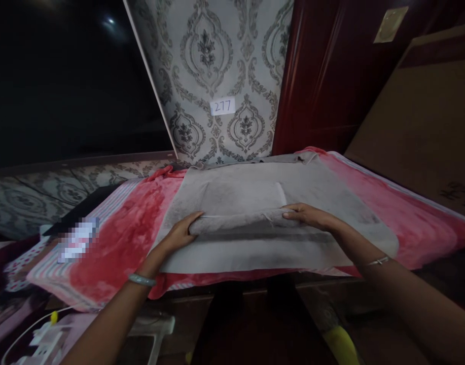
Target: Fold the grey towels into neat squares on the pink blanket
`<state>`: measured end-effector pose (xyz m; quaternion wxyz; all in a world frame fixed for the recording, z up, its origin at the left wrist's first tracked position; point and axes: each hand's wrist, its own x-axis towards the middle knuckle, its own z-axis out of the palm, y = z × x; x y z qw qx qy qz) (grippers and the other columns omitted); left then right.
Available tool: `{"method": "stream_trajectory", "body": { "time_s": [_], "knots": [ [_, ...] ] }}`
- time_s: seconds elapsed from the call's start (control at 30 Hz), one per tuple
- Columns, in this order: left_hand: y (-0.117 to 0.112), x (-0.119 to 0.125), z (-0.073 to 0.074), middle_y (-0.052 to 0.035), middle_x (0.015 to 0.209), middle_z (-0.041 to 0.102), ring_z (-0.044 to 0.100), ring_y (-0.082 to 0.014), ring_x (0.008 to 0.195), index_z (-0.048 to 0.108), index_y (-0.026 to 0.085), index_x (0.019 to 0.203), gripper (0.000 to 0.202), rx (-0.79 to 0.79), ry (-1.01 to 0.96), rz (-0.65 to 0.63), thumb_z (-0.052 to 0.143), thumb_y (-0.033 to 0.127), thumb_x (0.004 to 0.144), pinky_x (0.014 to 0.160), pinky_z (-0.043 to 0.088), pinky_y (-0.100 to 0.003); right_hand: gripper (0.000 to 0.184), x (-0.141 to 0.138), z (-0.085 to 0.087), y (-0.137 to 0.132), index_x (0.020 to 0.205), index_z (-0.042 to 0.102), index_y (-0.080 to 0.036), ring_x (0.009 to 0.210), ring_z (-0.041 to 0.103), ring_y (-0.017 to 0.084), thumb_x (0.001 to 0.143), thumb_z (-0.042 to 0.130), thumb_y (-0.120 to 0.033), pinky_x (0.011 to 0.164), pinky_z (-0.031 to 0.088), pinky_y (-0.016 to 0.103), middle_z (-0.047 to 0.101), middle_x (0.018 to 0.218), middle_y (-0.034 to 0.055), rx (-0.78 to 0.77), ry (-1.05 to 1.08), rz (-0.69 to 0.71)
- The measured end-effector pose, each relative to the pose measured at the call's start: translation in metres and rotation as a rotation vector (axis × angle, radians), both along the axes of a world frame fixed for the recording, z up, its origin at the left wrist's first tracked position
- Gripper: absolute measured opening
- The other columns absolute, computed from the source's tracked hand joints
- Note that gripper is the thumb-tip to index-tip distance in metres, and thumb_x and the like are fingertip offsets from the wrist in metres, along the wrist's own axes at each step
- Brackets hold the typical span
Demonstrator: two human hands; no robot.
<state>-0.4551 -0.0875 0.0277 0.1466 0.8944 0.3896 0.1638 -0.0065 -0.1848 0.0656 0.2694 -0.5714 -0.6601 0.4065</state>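
Note:
A folded grey cloth [240, 200] lies on a larger pale grey cloth [232, 256], which is spread over a red and pink blanket [114, 238]. My left hand [182, 230] is closed on the near left corner of the folded cloth, thumb on top. At its near right corner my right hand [306, 215] pinches the same edge. Between both hands this near edge is slightly raised off the cloth below, and a loose thread hangs near the right side. The fingers under the edge are partly hidden.
A large dark TV screen [72, 81] stands at the left. Behind is patterned wallpaper with a paper label [222, 106] reading 277. A big cardboard box [418, 116] leans at the right beside a dark red door [323, 66]. A white stool [152, 329] stands below.

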Motion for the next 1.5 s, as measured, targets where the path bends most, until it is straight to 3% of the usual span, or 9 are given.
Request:
{"method": "stream_trajectory", "body": {
  "time_s": [0.13, 0.23, 0.47, 0.67, 0.93, 1.1, 1.27, 1.37, 1.5],
  "knots": [
    [0.006, 0.003, -0.007, -0.0077, 0.157, 0.05, 0.047, -0.0232, 0.145, 0.053, 0.02, 0.146, 0.078, 0.084, -0.028, 0.021, 0.055, 0.011, 0.069, 0.121, 0.038, -0.04, 0.064, 0.0, -0.005, -0.001, 0.107, 0.077, -0.021, 0.097, 0.069, 0.029, 0.075, 0.065, -0.075, 0.075, 0.057, 0.037, 0.075, 0.106, 0.0094, -0.072, 0.042, 0.031],
    [0.012, 0.004, -0.01, -0.0091, 0.158, 0.048, 0.046, -0.0241, 0.145, 0.057, 0.02, 0.143, 0.076, 0.139, -0.02, 0.003, 0.056, 0.01, 0.067, 0.12, 0.039, -0.042, 0.064, 0.001, -0.012, -0.004, 0.106, 0.078, -0.021, 0.105, 0.068, 0.032, 0.078, 0.062, -0.076, 0.09, 0.056, 0.043, 0.076, 0.111, 0.0096, 0.012, 0.023, 0.043],
    [0.027, 0.003, -0.007, -0.0101, 0.129, 0.072, 0.062, -0.0293, 0.122, 0.076, 0.023, 0.114, 0.038, 0.216, -0.164, -0.053, 0.061, 0.024, 0.079, 0.107, 0.047, -0.051, 0.074, 0.007, -0.048, -0.022, 0.123, 0.075, -0.02, 0.131, 0.058, 0.037, 0.079, 0.061, -0.078, 0.115, 0.042, 0.052, 0.066, 0.137, 0.0133, 0.224, -0.07, -0.046],
    [0.043, 0.018, 0.027, -0.0076, 0.112, 0.076, 0.062, -0.0285, 0.121, 0.077, 0.023, 0.101, 0.03, 0.141, -0.307, -0.035, 0.061, 0.032, 0.077, 0.104, 0.05, -0.043, 0.072, 0.007, -0.077, -0.036, 0.143, 0.062, -0.026, 0.147, 0.04, 0.033, 0.084, 0.067, -0.067, 0.122, 0.032, 0.052, 0.055, 0.15, 0.012, 0.383, -0.089, 0.014],
    [0.056, 0.059, 0.079, -0.0004, 0.077, 0.071, 0.065, -0.0222, 0.079, 0.068, 0.019, 0.074, 0.035, 0.025, -0.455, 0.049, 0.06, 0.052, 0.077, 0.077, 0.055, -0.032, 0.088, 0.007, -0.103, -0.038, 0.161, 0.031, -0.027, 0.145, 0.043, 0.031, 0.084, 0.07, -0.04, 0.119, 0.036, 0.051, 0.042, 0.161, 0.0127, 0.528, -0.079, -0.086],
    [0.053, 0.074, 0.097, -0.002, 0.077, 0.07, 0.063, -0.021, 0.077, 0.071, 0.018, 0.076, 0.039, 0.049, -0.526, 0.014, 0.063, 0.056, 0.078, 0.071, 0.053, -0.029, 0.078, -0.002, -0.099, -0.036, 0.155, 0.042, -0.023, 0.135, 0.055, 0.029, 0.08, 0.065, -0.034, 0.111, 0.046, 0.046, 0.058, 0.147, 0.0116, 0.547, -0.021, -0.276],
    [0.049, 0.082, 0.111, -0.0027, 0.08, 0.071, 0.065, -0.0212, 0.08, 0.073, 0.017, 0.078, 0.037, 0.059, -0.597, 0.017, 0.068, 0.054, 0.075, 0.074, 0.052, -0.028, 0.041, -0.003, -0.087, -0.024, 0.108, 0.073, -0.022, 0.099, 0.07, 0.029, 0.073, 0.063, -0.042, 0.089, 0.056, 0.042, 0.077, 0.104, 0.0081, 0.595, 0.097, -0.501],
    [0.046, 0.082, 0.124, -0.0024, 0.08, 0.071, 0.064, -0.0198, 0.08, 0.073, 0.017, 0.081, 0.035, 0.047, -0.663, 0.044, 0.071, 0.051, 0.074, 0.072, 0.05, -0.027, 0.029, 0.003, -0.062, -0.011, 0.09, 0.071, -0.022, 0.082, 0.067, 0.024, 0.073, 0.062, -0.043, 0.076, 0.055, 0.036, 0.075, 0.086, 0.004, 0.67, 0.172, -0.561],
    [0.041, 0.078, 0.151, -0.0008, 0.071, 0.064, 0.059, -0.0159, 0.07, 0.07, 0.016, 0.076, 0.036, 0.078, -0.79, 0.099, 0.073, 0.052, 0.077, 0.062, 0.046, -0.024, 0.028, 0.009, -0.003, 0.007, 0.09, 0.066, -0.022, 0.079, 0.062, 0.021, 0.077, 0.067, -0.046, 0.074, 0.053, 0.035, 0.069, 0.084, 0.002, 0.898, 0.24, -0.642]
  ]
}}
